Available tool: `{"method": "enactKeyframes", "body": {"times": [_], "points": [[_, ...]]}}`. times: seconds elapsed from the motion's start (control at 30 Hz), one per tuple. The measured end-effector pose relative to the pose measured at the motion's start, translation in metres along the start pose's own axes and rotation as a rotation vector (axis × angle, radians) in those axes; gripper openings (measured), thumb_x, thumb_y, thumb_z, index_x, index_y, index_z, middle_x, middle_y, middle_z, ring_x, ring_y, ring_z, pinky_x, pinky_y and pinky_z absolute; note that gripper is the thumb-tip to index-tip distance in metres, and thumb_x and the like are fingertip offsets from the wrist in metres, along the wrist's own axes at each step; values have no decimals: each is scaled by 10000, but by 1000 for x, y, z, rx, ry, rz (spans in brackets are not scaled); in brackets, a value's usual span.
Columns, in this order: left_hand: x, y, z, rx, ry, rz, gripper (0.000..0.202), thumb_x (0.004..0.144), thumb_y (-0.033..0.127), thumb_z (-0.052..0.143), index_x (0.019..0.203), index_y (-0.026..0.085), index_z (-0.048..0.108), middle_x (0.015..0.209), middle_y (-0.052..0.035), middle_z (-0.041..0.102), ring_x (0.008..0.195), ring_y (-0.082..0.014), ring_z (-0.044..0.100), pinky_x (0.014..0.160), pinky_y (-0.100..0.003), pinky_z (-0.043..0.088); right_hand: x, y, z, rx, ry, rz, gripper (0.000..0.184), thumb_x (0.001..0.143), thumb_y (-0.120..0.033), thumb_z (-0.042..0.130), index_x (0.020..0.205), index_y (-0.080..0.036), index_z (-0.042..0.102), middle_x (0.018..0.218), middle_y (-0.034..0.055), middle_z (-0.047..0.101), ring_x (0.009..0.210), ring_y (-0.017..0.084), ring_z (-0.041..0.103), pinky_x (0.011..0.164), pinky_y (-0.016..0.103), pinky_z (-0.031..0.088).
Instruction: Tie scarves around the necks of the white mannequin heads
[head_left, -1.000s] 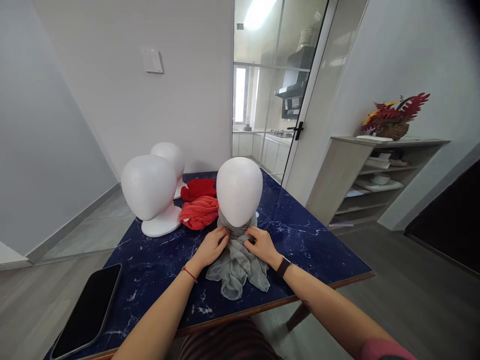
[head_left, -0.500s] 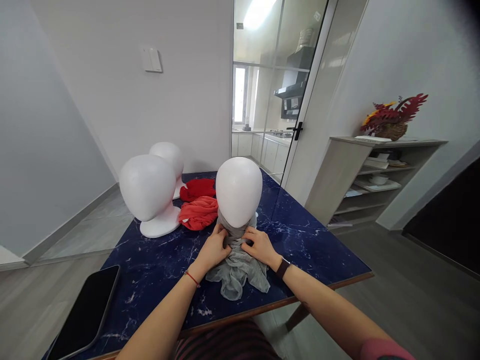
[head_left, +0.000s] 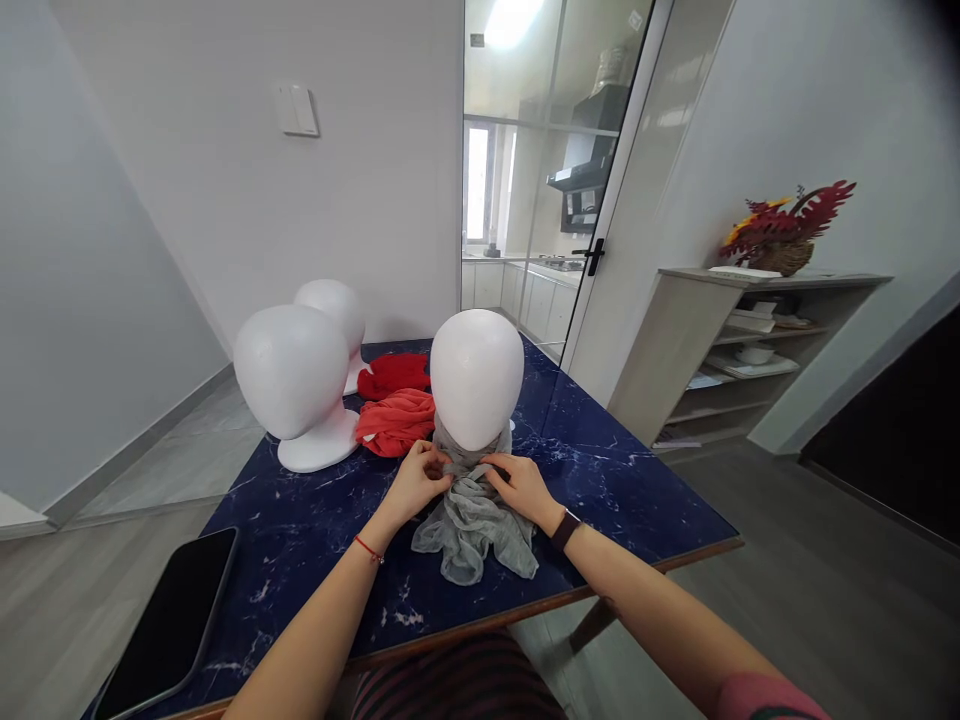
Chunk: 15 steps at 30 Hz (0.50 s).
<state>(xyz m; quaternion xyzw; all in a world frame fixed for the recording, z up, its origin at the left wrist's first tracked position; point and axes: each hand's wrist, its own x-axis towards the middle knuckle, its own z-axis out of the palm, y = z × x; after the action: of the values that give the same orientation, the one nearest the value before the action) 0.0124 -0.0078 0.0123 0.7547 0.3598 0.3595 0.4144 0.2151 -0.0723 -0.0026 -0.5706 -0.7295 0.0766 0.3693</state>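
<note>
A white mannequin head stands upright on the dark blue marbled table. Around its neck lies a sheer grey scarf, its loose ends spread over the tabletop in front. On the scarf's left side, just below the chin, my left hand pinches the cloth between thumb and fingers. My right hand grips a fold of it on the other side, fingertips close to the knot-like gather. Part of the neck and base is hidden behind the scarf and hands.
Two more white mannequin heads, a nearer one and a farther one, stand at left. Beside them lie a coral-red scarf and a darker red cloth. A black phone rests at the table's left front. Shelves stand at right.
My left hand has shifted slightly left and up along the scarf, and my right hand sits slightly higher at the gather. The view has tilted a little.
</note>
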Motion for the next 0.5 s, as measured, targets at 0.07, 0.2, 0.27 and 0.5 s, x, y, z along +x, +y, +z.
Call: {"method": "enactKeyframes", "body": {"times": [0.07,0.2,0.27,0.5], "points": [[-1,3,-2,38,-31,48,129,636,148,560,760,165,588,893,-15,434,726,-120,487,626,-253,422,0,-1,0,-13,2,20,258,845,-247,483,1033,-205,654,884,26,698,742,155,621,697,239,414],[-2,7,-3,82,-42,136,156,599,87,500,726,176,511,854,-4,474,785,-139,467,663,-250,374,0,-3,-1,-68,-7,45,300,788,-208,508,1054,-213,647,719,-6,657,610,133,565,615,225,370],[-2,8,-3,86,-38,160,132,594,85,486,679,181,454,828,3,486,788,-140,464,683,-253,364,0,-3,-1,-69,-8,52,314,773,-199,503,1051,-218,647,702,-12,644,593,127,547,605,219,357],[-4,9,0,143,-95,140,311,602,59,426,873,179,519,821,5,555,775,-145,515,730,-264,399,0,-2,1,-69,-7,55,292,770,-213,496,1016,-228,652,625,-24,594,549,119,509,572,212,317]]}}
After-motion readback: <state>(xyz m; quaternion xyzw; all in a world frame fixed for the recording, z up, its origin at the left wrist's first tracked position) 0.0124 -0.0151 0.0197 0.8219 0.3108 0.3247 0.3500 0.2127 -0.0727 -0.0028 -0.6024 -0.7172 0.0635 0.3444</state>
